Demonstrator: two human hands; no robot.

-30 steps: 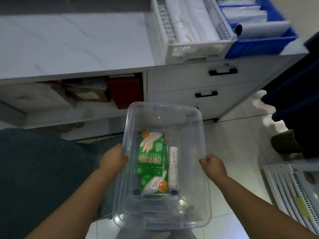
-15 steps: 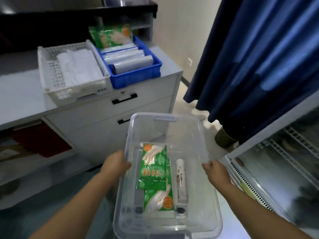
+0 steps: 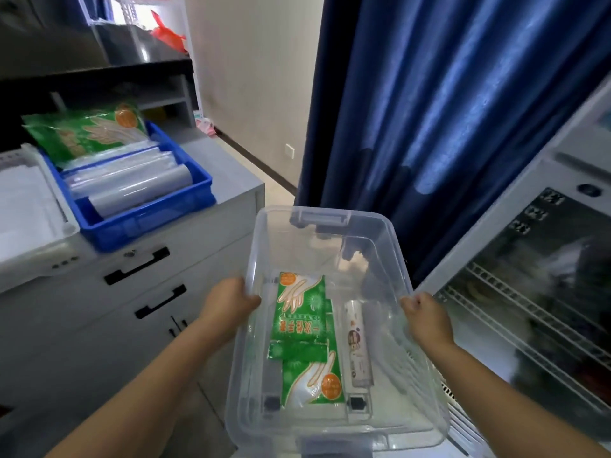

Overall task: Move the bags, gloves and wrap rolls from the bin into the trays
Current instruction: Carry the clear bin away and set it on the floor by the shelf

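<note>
Gripping the clear bin (image 3: 330, 214) by both long rims, with left hand (image 3: 228, 302) and right hand (image 3: 425, 317) curled over the edges. Still carrying glove packets (image 3: 302, 309) and wrap roll (image 3: 357, 345) inside. Turned farther from the blue tray (image 3: 148, 223), toward the curtain (image 3: 446, 110).

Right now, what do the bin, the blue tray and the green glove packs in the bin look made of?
The bin: clear rigid-looking plastic, glossy; contents show through its walls. The blue tray: opaque moulded plastic, probably, with a soft sheen on the front wall. The glove packs: thin printed film, likely plastic; creases and sheen.
</note>
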